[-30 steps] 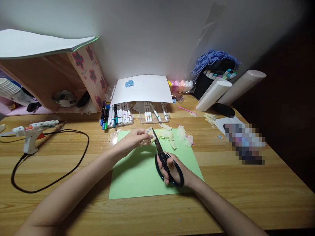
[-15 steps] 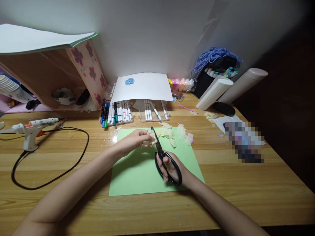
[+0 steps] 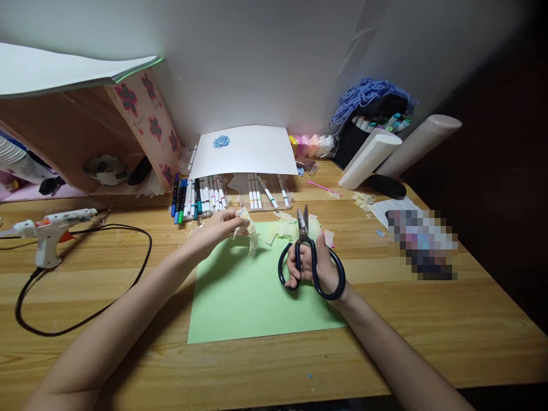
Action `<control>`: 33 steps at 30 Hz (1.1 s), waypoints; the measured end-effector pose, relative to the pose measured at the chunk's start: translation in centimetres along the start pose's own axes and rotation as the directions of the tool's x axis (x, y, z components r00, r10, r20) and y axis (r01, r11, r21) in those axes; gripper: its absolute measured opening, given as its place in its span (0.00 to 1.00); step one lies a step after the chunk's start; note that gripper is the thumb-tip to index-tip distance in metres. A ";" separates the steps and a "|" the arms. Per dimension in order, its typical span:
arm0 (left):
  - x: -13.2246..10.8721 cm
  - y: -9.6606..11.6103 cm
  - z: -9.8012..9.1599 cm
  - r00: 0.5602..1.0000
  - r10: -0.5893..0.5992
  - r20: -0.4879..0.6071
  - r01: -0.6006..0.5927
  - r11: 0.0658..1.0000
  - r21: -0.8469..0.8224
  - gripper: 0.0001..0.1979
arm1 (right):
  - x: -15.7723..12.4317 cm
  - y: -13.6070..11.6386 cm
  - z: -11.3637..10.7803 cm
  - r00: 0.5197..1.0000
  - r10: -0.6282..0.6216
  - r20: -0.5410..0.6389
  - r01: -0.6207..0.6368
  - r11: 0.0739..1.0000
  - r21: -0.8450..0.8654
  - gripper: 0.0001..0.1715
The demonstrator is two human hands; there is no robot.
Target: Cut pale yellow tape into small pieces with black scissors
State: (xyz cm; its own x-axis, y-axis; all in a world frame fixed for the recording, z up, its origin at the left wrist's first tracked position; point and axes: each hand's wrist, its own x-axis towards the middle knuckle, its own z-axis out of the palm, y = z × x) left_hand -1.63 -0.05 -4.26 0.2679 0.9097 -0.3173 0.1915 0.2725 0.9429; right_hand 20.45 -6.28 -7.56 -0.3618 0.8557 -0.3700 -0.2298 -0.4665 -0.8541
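My left hand (image 3: 229, 224) pinches a pale yellowish piece of paper (image 3: 252, 238) that hangs from the fingertips over the far left part of a green sheet (image 3: 244, 297). Fingers of my right hand (image 3: 314, 262) go through the handles of black-handled scissors (image 3: 303, 228). The blades point away from me, slightly apart, with nothing between them. A gap separates the scissors from the paper in my left hand. Pale yellow paper scraps (image 3: 282, 229) lie along the green sheet's far edge, partly behind the blades.
A white hot glue gun (image 3: 49, 234) with a looping black cord stands at left. Several markers (image 3: 208, 194) lie behind the green sheet, under a white sheet (image 3: 252, 151) bearing a blue patch. White bottles (image 3: 370, 160) lean at the back right, beside a dark holder (image 3: 346, 142).
The scissors have moved right, away from the paper, and their handles have spread. My left hand has shifted left and slightly away from me, with the paper now hanging down.
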 end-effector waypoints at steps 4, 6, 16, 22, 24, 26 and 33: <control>-0.5 0.3 0.7 0.996 0.027 0.083 -0.016 0.991 -0.133 0.11 | 0.4 0.1 0.9 0.876 -0.432 -0.214 0.370 0.887 -0.278 0.23; -0.9 0.5 1.2 0.993 0.037 0.108 -0.019 0.985 -0.170 0.10 | 0.7 0.0 1.6 0.832 -0.515 -0.209 0.425 0.832 -0.356 0.22; -1.5 1.3 1.3 0.998 0.054 0.043 -0.050 0.995 -0.081 0.10 | 2.0 0.2 2.3 0.840 -0.466 -0.279 0.358 0.861 -0.361 0.18; -1.1 1.8 0.3 0.987 0.118 -0.104 -0.115 0.993 0.033 0.11 | 2.1 0.0 -0.2 0.829 -0.477 -0.292 0.250 0.783 -0.569 0.16; -1.0 1.7 0.0 0.983 0.122 -0.134 -0.114 0.991 0.067 0.11 | 1.9 -0.4 -1.2 0.794 -0.542 -0.276 0.241 0.696 -0.677 0.13; -0.7 1.3 -0.4 0.976 0.133 -0.170 -0.115 0.987 0.109 0.12 | 2.1 -1.2 -2.3 0.773 -0.571 -0.276 0.234 0.661 -0.712 0.11; 2.9 -0.2 -1.6 0.916 0.207 -0.343 -0.200 0.978 0.057 0.14 | 8.3 -7.6 -1.9 0.632 -0.775 0.014 0.274 0.207 -0.939 0.13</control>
State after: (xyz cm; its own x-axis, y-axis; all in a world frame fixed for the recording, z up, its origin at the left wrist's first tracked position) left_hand -2.43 3.08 -5.23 -0.0383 0.9974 -0.0607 0.1881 0.0669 0.9799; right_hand 20.87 4.82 -4.86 -0.0632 0.8993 0.4327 0.7017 0.3483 -0.6215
